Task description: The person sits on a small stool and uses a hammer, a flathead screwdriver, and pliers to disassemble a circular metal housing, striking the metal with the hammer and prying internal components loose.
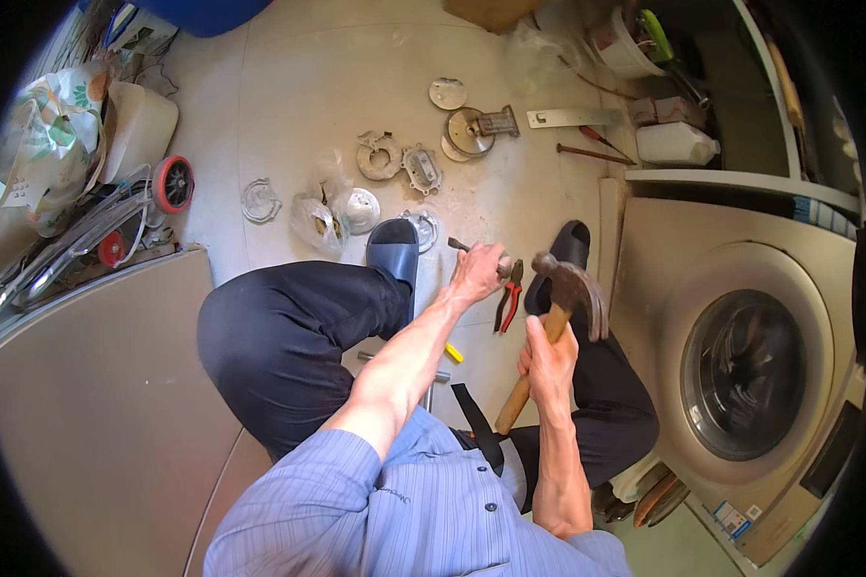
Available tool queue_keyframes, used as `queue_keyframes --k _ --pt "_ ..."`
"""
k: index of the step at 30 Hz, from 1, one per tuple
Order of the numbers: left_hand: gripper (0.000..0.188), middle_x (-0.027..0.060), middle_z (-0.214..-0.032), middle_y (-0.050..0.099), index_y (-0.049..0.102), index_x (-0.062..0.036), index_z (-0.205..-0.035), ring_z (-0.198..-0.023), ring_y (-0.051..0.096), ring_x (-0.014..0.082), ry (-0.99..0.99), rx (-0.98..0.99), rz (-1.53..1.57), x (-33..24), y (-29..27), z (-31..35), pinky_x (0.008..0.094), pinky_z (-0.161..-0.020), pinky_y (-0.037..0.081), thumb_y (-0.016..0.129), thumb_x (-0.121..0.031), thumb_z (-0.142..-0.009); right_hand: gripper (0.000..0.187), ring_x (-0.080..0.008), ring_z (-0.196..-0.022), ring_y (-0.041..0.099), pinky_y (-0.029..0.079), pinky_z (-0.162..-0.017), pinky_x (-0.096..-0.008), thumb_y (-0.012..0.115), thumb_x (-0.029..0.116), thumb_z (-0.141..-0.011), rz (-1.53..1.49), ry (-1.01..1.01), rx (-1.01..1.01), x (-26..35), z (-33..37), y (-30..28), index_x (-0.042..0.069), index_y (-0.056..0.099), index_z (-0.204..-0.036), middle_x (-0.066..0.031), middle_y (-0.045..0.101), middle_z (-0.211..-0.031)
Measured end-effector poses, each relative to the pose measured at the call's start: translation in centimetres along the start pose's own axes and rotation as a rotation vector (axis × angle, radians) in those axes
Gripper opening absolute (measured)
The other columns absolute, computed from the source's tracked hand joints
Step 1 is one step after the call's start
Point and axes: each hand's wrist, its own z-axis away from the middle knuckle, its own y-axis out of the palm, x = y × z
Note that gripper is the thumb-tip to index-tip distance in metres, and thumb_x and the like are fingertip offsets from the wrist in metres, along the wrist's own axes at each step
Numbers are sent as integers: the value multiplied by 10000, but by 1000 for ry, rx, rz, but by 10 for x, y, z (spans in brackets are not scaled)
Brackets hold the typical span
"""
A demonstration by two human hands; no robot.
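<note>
My right hand (548, 361) is wrapped round the wooden handle of a claw hammer (573, 288), whose metal head is raised over my right foot's side. Ahead and to the left, my left hand (479, 273) is closed on a short dark metal tool (459, 244); one end sticks out past the fingers, and its exact kind is hard to make out. Pliers with red and black handles (510, 298) lie on the floor between the two hands. Beyond my left hand a round metal part (422, 229) rests beside my left slipper (393, 248).
Several metal castings (421, 170), a round part with a bracket (469, 132) and a clear bag (319, 223) lie ahead. A metal strip (573, 118) and screwdriver (606, 144) are farther right. A washing machine (741, 356) stands right, a folded trolley (96, 231) left. A yellow-handled tool (453, 353) lies near my legs.
</note>
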Motion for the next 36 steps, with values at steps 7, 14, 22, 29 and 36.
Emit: queue_keyframes --k 7,14,22,29,36 --pt "207 234 -992 713 646 -102 -1095 -963 674 462 -89 176 -186 -8 16 42 602 -800 506 605 -209 -923 208 -94 -417 403 354 -376 -281 638 200 -995 -183 11 -59 -44 17 -24 77 488 -920 21 408 -591" --pt "202 262 -989 706 651 -82 -1052 -973 668 483 -15 185 -269 9 -16 69 621 -797 501 567 -229 -943 162 -120 -389 457 384 -356 -294 641 168 -960 -315 -212 4 -20 35 -3 50 536 -926 4 462 -575" --pt "224 270 -1049 695 637 -35 -1078 -1054 646 472 101 150 -252 9 -40 84 529 -868 516 544 -167 -922 294 -279 -672 644 498 -639 -431 678 225 -927 -106 -497 -1 -19 57 10 -65 635 -900 -163 606 -650" --pt "375 232 -1133 704 627 -110 -1305 -1086 661 413 211 199 -188 -15 -45 91 459 -916 528 534 -143 -944 168 -275 -681 646 502 -637 -420 710 102 -894 -179 -776 -53 -22 71 -2 -56 653 -906 -161 657 -755" --pt "396 202 -1199 700 591 -154 -1365 -1134 664 372 146 255 -234 -20 -44 108 423 -961 519 521 -180 -976 107 -312 -651 662 494 -582 -423 675 75 -903 -154 -1013 -88 -18 87 -16 -26 657 -874 -171 660 -751"
